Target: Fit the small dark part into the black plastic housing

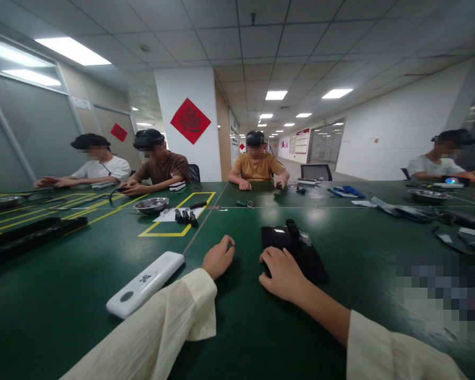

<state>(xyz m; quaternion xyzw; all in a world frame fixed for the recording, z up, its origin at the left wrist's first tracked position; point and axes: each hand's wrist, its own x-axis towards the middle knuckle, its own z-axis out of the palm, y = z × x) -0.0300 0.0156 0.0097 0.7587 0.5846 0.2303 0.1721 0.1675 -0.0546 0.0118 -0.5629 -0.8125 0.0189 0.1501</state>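
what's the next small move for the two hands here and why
Probably bring the left hand across to the black device. That hand is curled shut on a small item, of which only a bluish tip shows, and it rests on the green table apart from the device. The right hand lies palm down on the device's near edge, so the device looks steadied.

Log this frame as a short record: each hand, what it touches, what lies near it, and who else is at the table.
left hand: curled shut on the table; whether it holds anything is unclear
right hand: open, fingers resting on the near edge of a black case
beside left sleeve: white device, lying flat, untouched
farther off: metal bowl next to a yellow taped rectangle
others: person in a yellow shirt opposite; three more people seated
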